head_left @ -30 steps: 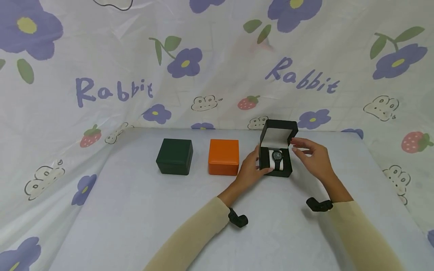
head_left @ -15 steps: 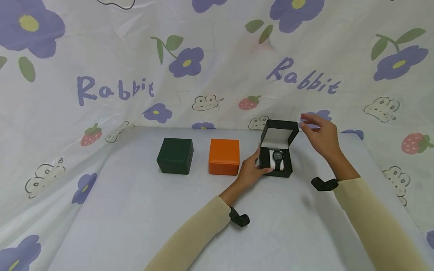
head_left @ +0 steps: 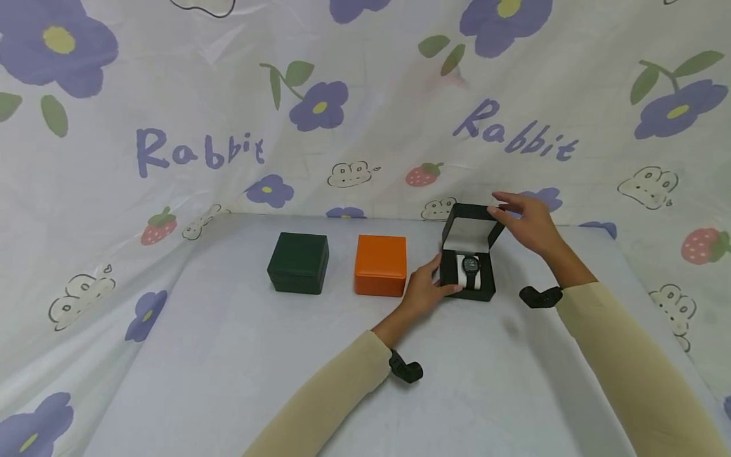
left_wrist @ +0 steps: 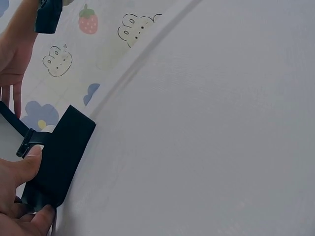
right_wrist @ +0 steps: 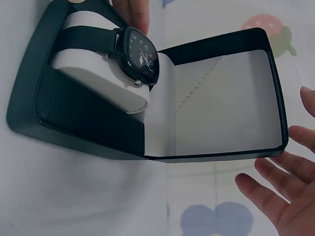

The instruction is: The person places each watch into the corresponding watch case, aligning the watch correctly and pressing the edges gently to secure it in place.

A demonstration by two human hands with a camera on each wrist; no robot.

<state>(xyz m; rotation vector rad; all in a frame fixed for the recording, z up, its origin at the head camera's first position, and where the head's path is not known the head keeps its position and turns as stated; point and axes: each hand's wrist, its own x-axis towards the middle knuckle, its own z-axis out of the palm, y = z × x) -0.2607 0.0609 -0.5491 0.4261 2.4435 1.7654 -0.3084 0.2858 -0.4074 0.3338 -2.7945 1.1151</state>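
A black watch box (head_left: 484,291) stands on the white table with its lid (right_wrist: 231,103) raised, showing a pale lining. Inside it a black wristwatch (head_left: 471,265) is strapped round a white cushion (right_wrist: 98,81). My left hand (head_left: 421,292) grips the box at its left side, thumb over the front edge; the left wrist view shows the thumb (left_wrist: 33,157) close by the watch. My right hand (head_left: 532,223) is at the lid's upper right corner. In the right wrist view its fingers (right_wrist: 280,182) are spread loosely, fingertips right at the lid's edge.
An orange box (head_left: 381,265) sits just left of the left hand, and a dark green box (head_left: 298,263) farther left, both with lids down. A printed cloth (head_left: 365,95) hangs behind the white table (head_left: 285,374), close behind the black box.
My right hand has risen from beside the box's right side, then shifted left to the lid's upper corner. The left hand has kept its grip, and the lid stays raised.
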